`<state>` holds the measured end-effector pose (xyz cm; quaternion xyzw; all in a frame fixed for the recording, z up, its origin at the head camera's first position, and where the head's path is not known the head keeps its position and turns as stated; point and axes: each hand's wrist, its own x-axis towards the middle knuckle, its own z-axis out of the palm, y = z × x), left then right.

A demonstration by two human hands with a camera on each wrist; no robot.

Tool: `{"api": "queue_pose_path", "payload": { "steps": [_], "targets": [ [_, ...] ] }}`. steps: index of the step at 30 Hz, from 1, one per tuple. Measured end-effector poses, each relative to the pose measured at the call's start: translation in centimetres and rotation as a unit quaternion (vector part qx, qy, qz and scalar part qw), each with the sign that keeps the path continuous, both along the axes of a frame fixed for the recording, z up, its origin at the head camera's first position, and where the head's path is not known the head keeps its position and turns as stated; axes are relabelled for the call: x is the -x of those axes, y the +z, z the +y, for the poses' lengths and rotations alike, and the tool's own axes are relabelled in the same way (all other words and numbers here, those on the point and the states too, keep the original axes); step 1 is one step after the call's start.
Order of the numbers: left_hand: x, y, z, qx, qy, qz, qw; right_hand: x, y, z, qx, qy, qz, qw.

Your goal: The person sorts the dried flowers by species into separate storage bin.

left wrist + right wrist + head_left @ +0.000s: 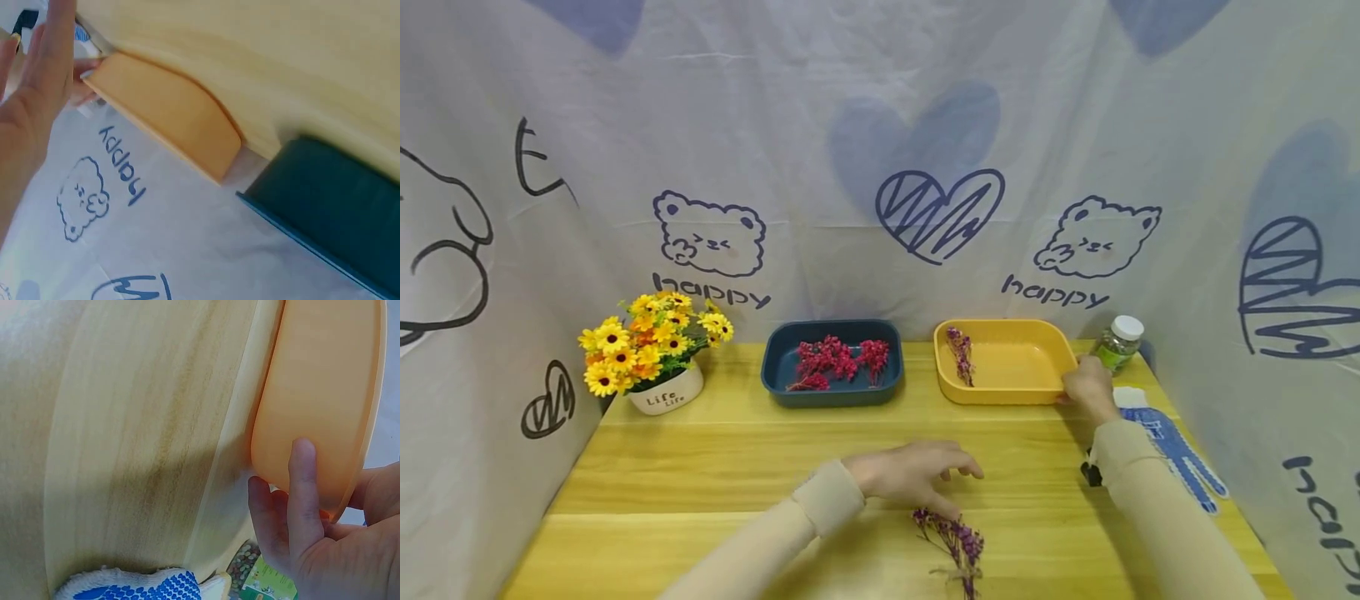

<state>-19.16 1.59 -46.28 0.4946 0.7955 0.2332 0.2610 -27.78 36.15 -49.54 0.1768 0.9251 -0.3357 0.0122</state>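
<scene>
At the right end of the yellow tray [1005, 397], my right hand [1087, 386] grips the corner. The right wrist view has its fingers [304, 481] against the tray's outer wall. A sprig of purple dried flowers [961, 357] lies at the left inside that tray. Over the middle of the table my left hand [917, 473] is held with loosely bent fingers and nothing in its grasp. Just below its thumb lies another purple sprig [958, 546]; whether they touch I cannot tell. Several pink-red flower sprigs [827, 357] lie in the dark blue tray [832, 400].
A pot of yellow artificial flowers [666, 393] stands at the back left. Behind my right hand is a white-lidded jar [1117, 343]. A blue and white glove [1172, 442] lies along the right side, near my right forearm. Printed curtains [820, 250] hang around the table.
</scene>
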Motion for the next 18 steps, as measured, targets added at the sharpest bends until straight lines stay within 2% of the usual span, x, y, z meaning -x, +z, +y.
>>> {"api": "queue_pose_path", "payload": {
  "steps": [3, 7, 12, 18],
  "targets": [
    [-0.9, -0.8, -0.2, 0.024, -0.016, 0.004, 0.9996, 0.0, 0.0, 0.0, -0.003, 0.003, -0.001, 1.0],
    [-2.2, -1.7, -0.4, 0.055, -0.006, 0.023, 0.9982, 0.1, -0.2, 0.2, 0.002, 0.007, -0.003, 1.0],
    [-3.2, -2.5, -0.5, 0.098, 0.014, 0.068, 0.9928, 0.3, -0.3, 0.2, 0.02, 0.006, -0.001, 0.9998],
    [-3.7, -3.3, -0.7, 0.089, 0.01, 0.147, 0.9851, 0.4, -0.4, 0.3, 0.027, 0.006, 0.0, 0.9996]
  ]
}}
